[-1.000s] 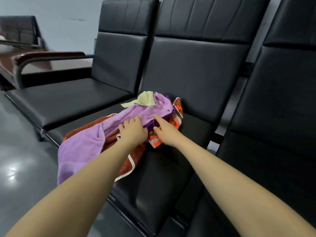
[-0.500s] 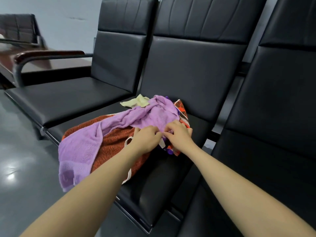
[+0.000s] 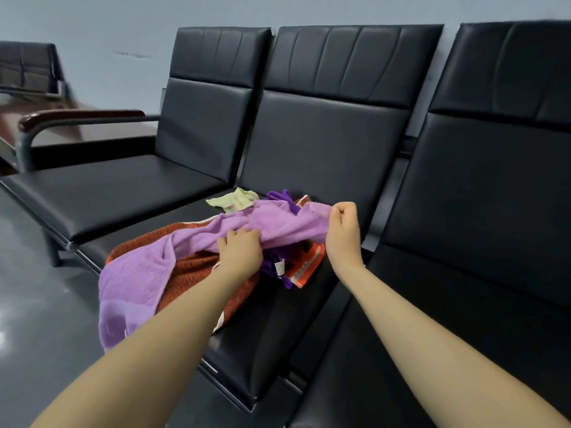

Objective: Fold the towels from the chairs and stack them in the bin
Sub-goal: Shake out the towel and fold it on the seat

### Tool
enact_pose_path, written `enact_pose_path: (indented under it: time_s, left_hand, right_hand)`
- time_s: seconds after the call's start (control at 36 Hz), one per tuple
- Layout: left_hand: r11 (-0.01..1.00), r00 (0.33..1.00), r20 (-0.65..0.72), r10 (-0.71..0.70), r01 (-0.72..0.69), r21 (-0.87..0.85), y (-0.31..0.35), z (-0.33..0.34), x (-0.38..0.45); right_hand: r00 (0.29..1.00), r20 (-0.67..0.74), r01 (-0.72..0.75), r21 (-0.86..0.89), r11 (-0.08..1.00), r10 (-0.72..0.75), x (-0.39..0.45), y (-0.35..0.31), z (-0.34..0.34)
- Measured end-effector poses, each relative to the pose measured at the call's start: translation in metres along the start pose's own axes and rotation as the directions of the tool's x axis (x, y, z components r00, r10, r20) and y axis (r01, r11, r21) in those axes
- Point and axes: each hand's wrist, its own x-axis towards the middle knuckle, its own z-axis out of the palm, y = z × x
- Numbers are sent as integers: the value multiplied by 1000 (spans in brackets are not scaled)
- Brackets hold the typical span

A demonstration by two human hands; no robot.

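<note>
Head view is showing a row of black chairs (image 3: 324,156) running along a grey wall, and the towels are lying heaped on the middle seat. Largest of the heap, a lilac towel (image 3: 139,273) is draping over the near-left seat edge toward the floor, lying on top of a rust-orange towel (image 3: 191,270). A striped orange cloth (image 3: 306,270) and a dark purple cloth (image 3: 272,267) are bunching under it at the right, and a small pale yellow cloth (image 3: 231,200) is sitting at the far side. The right hand (image 3: 343,230) is pinching the lilac towel's far-right edge in a closed fist, lifting it. The left hand (image 3: 241,254) is gripping the same towel's middle with curled fingers. No bin is in sight. The risk, as I judge it, is that lifting the lilac towel is going to drag the smaller cloths along, or that its hanging end is going to sweep the floor.
</note>
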Motion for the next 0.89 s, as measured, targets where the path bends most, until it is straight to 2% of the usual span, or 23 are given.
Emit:
enact_pose_path:
  time_s: [0.14, 0.22, 0.28, 0.39, 0.47, 0.53, 0.61, 0.72, 0.78, 0.89]
  left_hand:
    - [995, 990, -110, 93, -97, -25, 16, -23, -12]
    - [954, 973, -118, 198, -219, -206, 29, -49, -21]
    - [897, 949, -124, 289, -314, -310, 37, -60, -28]
    - [889, 951, -152, 268, -305, -342, 52, -76, -43]
    - [886, 948, -167, 272, -314, -340, 63, -90, -61]
    - [915, 953, -146, 264, -296, -274, 68, -93, -73]
    - [972, 973, -62, 221, -225, -67, 77, -93, -92]
    - [996, 999, 35, 29, -31, 79, 73, -88, -104]
    - [995, 1000, 2, -24, 24, 93, 66, -86, -111]
    - [994, 986, -153, -70, 82, 74, 59, -92, -124]
  right_hand:
    - [967, 255, 111, -362, 926, -17, -10, 0, -21]
    - [905, 425, 195, -459, 867, 21, -22, -6, -30]
    - [882, 470, 222, -502, 836, 48, -28, -7, -33]
    - [905, 425, 228, -511, 828, 13, -33, -16, -41]
    - [960, 279, 141, -423, 895, -19, -38, -30, -59]
    - [985, 173, 78, -363, 928, -16, -40, -39, -70]
    - [995, 95, 11, -353, 936, 25, -46, -51, -85]
    - [996, -33, -84, -270, 959, 78, -53, -57, -101]
    - [996, -47, -84, -264, 961, 74, -58, -57, -110]
    - [997, -3, -71, -275, 959, 73, -67, -57, -121]
